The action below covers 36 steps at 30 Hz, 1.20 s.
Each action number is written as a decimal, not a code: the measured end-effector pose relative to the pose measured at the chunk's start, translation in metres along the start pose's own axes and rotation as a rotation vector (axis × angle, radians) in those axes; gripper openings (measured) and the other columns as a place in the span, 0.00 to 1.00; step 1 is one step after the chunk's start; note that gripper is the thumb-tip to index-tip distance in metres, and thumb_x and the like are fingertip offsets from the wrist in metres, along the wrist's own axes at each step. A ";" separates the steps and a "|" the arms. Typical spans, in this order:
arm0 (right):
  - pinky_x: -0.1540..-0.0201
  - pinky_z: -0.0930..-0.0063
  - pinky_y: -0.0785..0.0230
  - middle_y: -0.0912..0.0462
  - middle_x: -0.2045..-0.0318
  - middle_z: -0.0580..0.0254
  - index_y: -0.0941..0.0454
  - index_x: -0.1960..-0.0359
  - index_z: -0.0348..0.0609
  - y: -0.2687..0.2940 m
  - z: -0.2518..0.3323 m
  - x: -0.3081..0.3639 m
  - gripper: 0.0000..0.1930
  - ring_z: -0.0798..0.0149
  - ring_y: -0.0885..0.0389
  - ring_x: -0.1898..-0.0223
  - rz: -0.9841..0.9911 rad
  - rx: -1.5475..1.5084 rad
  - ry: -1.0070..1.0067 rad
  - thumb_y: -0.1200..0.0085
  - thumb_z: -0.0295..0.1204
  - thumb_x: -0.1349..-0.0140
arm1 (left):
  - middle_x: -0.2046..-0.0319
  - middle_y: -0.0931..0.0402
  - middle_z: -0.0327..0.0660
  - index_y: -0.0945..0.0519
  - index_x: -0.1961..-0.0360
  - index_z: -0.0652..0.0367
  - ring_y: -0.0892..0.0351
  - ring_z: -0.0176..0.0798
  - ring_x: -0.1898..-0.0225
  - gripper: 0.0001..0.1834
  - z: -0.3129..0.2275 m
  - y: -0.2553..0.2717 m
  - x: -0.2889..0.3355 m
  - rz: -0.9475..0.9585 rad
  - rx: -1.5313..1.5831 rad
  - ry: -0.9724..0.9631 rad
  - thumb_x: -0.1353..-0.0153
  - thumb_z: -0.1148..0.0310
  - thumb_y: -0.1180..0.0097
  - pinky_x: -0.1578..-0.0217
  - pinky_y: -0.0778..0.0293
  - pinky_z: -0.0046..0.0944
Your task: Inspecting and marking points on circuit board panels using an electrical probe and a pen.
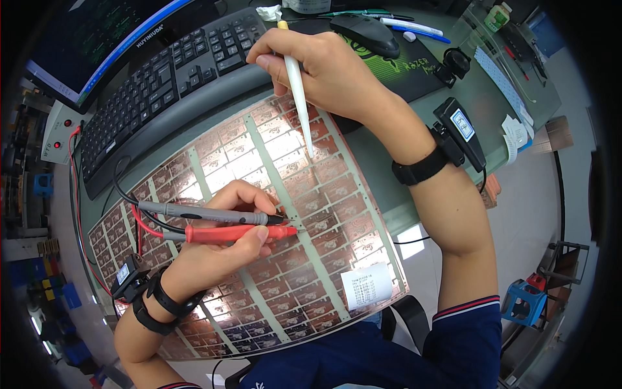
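A large copper-coloured circuit board panel (337, 191), with many repeated small circuits split by pale strips, lies tilted in front of me. Over its middle, my left hand (210, 259) is closed round two test probes side by side: a grey probe (194, 211) with a black end and a red probe (220, 233). Their tips are at a pale strip; whether both touch it I cannot tell. My right hand (340, 74), above the panel's far edge, pinches a white tapered stick (297, 91) with a yellowish top. The stick's point slants down toward the copper at the upper right.
A black keyboard (168, 84) and a monitor (110, 45) stand at the far left. Beyond my right hand are a mouse (365, 35) on its mat and several pens (411, 26). A printed paper slip (367, 286) lies on the panel's near right corner. Probe cables run off left.
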State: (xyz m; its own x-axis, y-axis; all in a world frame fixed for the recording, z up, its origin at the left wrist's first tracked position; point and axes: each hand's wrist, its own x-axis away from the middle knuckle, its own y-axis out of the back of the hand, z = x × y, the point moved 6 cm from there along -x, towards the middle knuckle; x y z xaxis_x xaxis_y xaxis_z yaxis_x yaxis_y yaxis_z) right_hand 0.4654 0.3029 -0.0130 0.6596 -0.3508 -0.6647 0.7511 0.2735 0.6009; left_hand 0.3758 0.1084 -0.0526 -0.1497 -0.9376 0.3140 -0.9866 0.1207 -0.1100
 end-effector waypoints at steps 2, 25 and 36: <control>0.75 0.76 0.26 0.20 0.82 0.65 0.20 0.57 0.43 0.000 0.000 0.000 0.08 0.68 0.15 0.77 -0.006 0.004 0.003 0.47 0.32 0.31 | 0.55 0.28 0.40 0.30 0.54 0.61 0.24 0.26 0.57 0.11 -0.001 0.000 0.000 0.017 0.001 -0.012 0.36 0.72 0.46 0.59 0.21 0.29; 0.73 0.73 0.28 0.20 0.82 0.62 0.21 0.58 0.43 0.004 -0.001 -0.001 0.06 0.65 0.17 0.78 0.020 -0.027 -0.055 0.48 0.29 0.32 | 0.59 0.25 0.42 0.27 0.56 0.63 0.22 0.30 0.62 0.14 -0.004 0.008 0.004 -0.063 0.040 -0.075 0.30 0.61 0.50 0.64 0.21 0.31; 0.72 0.72 0.29 0.20 0.80 0.60 0.22 0.60 0.38 0.012 0.001 -0.002 0.06 0.65 0.18 0.78 0.047 -0.104 -0.131 0.49 0.27 0.32 | 0.50 0.25 0.40 0.22 0.58 0.60 0.29 0.41 0.40 0.26 -0.041 0.189 0.055 -0.811 -0.507 -0.487 0.27 0.52 0.70 0.38 0.41 0.39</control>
State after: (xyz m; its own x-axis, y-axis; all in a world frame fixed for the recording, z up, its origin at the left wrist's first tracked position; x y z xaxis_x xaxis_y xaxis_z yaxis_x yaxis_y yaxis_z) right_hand 0.4728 0.3060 -0.0039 0.6896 -0.4476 -0.5693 0.7230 0.3807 0.5765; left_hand 0.1782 0.0932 -0.0173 0.4942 -0.8141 -0.3048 -0.7085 -0.5804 0.4014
